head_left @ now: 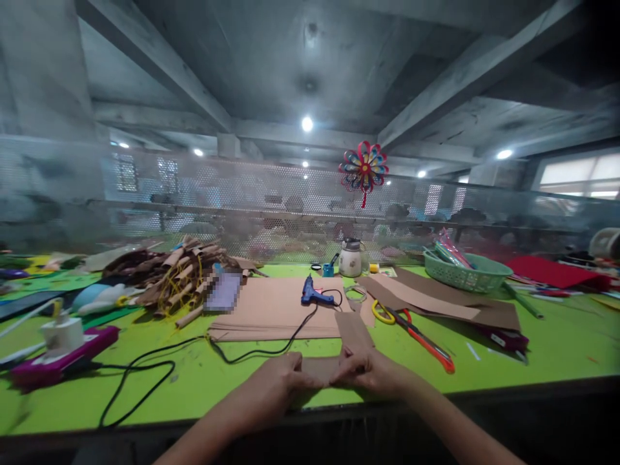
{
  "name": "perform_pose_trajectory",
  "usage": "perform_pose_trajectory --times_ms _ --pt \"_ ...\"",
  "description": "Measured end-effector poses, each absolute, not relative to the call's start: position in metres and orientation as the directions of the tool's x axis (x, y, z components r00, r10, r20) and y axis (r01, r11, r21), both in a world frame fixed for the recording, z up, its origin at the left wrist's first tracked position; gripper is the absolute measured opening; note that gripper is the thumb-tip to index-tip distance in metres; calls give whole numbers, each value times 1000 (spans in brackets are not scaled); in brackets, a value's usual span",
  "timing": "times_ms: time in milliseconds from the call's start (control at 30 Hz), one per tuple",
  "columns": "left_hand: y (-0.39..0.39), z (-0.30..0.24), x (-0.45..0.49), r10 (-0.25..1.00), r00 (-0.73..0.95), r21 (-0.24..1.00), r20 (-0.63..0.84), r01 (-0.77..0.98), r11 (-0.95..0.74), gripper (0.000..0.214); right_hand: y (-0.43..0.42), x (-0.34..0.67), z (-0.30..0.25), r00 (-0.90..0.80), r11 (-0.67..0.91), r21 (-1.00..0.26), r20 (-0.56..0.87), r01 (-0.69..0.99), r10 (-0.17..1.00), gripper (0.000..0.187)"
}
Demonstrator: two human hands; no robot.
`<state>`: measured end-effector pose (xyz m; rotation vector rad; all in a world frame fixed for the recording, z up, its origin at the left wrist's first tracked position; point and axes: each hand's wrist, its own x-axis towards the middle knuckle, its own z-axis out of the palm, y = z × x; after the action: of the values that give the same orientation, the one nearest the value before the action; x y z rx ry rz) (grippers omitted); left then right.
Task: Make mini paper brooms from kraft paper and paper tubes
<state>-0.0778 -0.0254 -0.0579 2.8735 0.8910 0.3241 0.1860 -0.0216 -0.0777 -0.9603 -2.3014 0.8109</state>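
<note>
Near the table's front edge, my left hand (278, 385) and my right hand (364, 369) pinch a strip of brown cardboard (317, 367) between them. Part of the strip is hidden behind my fingers. A second brown piece (354, 329) rises just behind my right hand; whether it joins the strip I cannot tell. Beyond my hands lies a stack of flat brown cardboard sheets (271, 307), and a blue glue gun (314, 294) rests on it with its black cord trailing left. Scissors with yellow handles (382, 312) and an orange-red cutter (431, 347) lie to the right.
A purple power strip (62, 361) with a white plug stands at left, near a pile of rolled brown pieces (179, 278). At the back are a jar (351, 259) and a green basket (469, 274). Large brown sheets (445, 300) lie right. A perforated screen (271, 213) closes the far side.
</note>
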Motion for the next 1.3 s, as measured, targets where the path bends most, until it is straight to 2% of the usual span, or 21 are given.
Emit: perform_pose_trajectory --times_ms 333,600,700,800,967,1133,1300 --pt "-37 -48 -76 587 792 66 166 585 -808 31 -27 189 -78 -664 657 -575 245 488 707 28" --pt "-33 -44 -78 484 858 -15 171 493 -870 39 -37 186 -59 -722 723 -452 215 523 657 31" --pt "-29 -41 -82 451 880 -30 150 461 -887 39 -41 185 -56 -716 723 -454 229 521 660 31" --pt "-33 -40 -80 470 870 -38 152 480 -877 39 -43 183 -55 -709 714 -456 223 530 669 33" --pt "-48 -55 -59 520 820 -75 240 549 -832 21 -41 182 -59 -702 722 -408 231 558 673 34" --pt "-51 -89 -46 531 759 -17 376 579 -815 26 -39 186 -73 -691 750 -375 305 545 655 30" --pt "-45 -106 -51 516 751 -67 413 590 -805 31 -47 193 -76 -649 739 -365 355 566 673 31"
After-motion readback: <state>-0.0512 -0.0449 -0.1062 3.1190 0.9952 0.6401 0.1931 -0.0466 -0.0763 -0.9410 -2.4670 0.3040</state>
